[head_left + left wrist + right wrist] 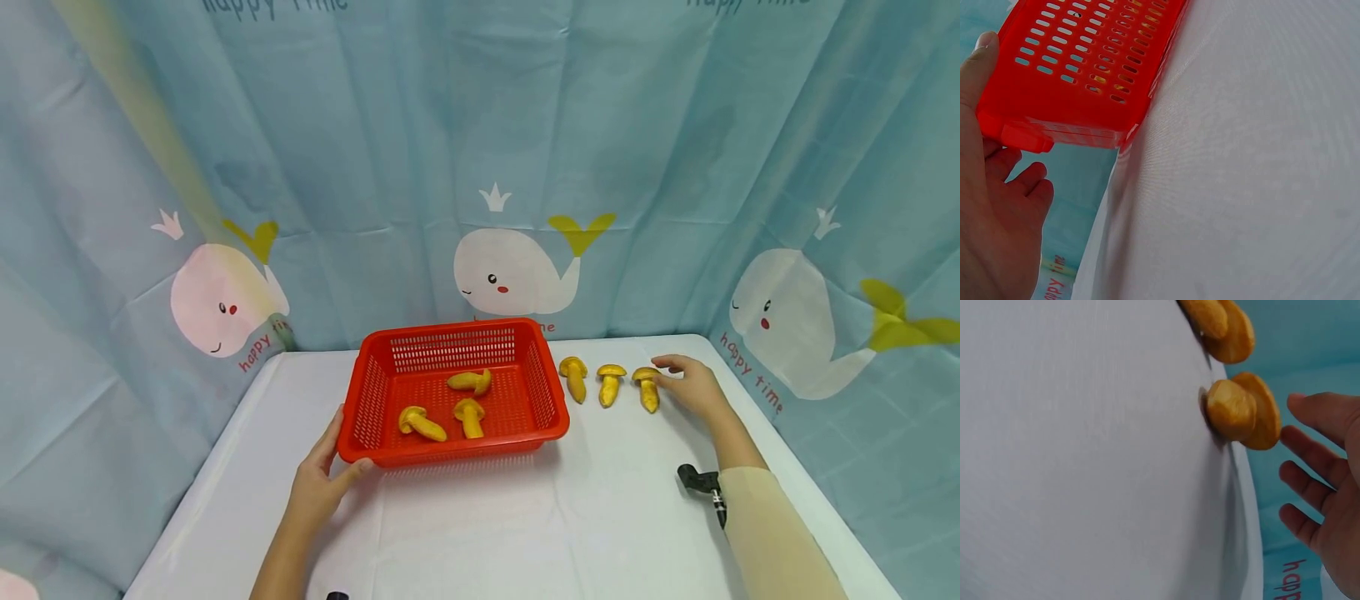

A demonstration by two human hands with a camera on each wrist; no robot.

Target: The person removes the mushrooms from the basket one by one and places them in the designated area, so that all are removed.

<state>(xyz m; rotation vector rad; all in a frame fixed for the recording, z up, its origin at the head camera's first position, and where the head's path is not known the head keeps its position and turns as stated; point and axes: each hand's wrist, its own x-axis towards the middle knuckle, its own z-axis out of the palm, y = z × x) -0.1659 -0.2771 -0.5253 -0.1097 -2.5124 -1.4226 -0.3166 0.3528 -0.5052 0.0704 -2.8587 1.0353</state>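
Note:
A red plastic basket (pixel 543 392) stands on the white table with three yellow toy mushrooms (pixel 468 382) in it. My left hand (pixel 341 446) holds its near left corner, thumb on the front rim and fingers along the side wall. In the left wrist view, the left hand (pixel 985 156) wraps that corner of the basket (pixel 1085 69). Three more mushrooms lie in a row to the right of the basket. My right hand (pixel 671 377) is beside the rightmost mushroom (pixel 648 388), fingers relaxed and spread. In the right wrist view the right hand's fingertips (pixel 1310 469) sit just short of the mushroom's cap (pixel 1254 412).
A blue whale-print curtain (pixel 517 275) closes off the back and both sides. The table's right edge (pixel 780 433) runs just past my right hand. A black camera mount (pixel 701 482) sits by my right forearm. Bare tabletop (pixel 540 517) lies in front of the basket.

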